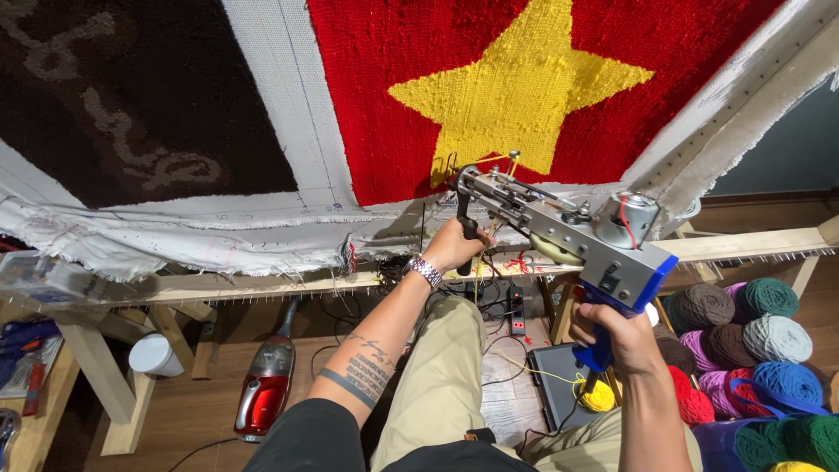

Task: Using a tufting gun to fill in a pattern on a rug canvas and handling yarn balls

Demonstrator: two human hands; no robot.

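Nearest, the person's khaki trouser legs (pixel 441 376) fill the bottom of the view; the right hand (pixel 616 336) is closed around the blue rear handle of a tufting gun (pixel 559 232), and the left hand (pixel 454 245), with a metal watch at the wrist, is wrapped around the gun's black front grip. The gun tilts up to the left, its tip touching the lower edge of the yellow star (pixel 516 87) on the red tufted field (pixel 489 105); a yellow strand runs down from it to a yellow yarn ball (pixel 599 398) on the floor.

On the floor at the right lie yarn balls (pixel 752 341) in brown, green, purple, blue and red, packed touching one another; a red handheld vacuum (pixel 265 385) leans at the left beside a white roll (pixel 150 354); a black power strip (pixel 517 310) sits between the legs.

Farther off, the wooden frame (pixel 752 245) holds the stretched white backing cloth (pixel 288 114); at its upper left corner is a dark brown tufted panel (pixel 131 96) with paler brown script.
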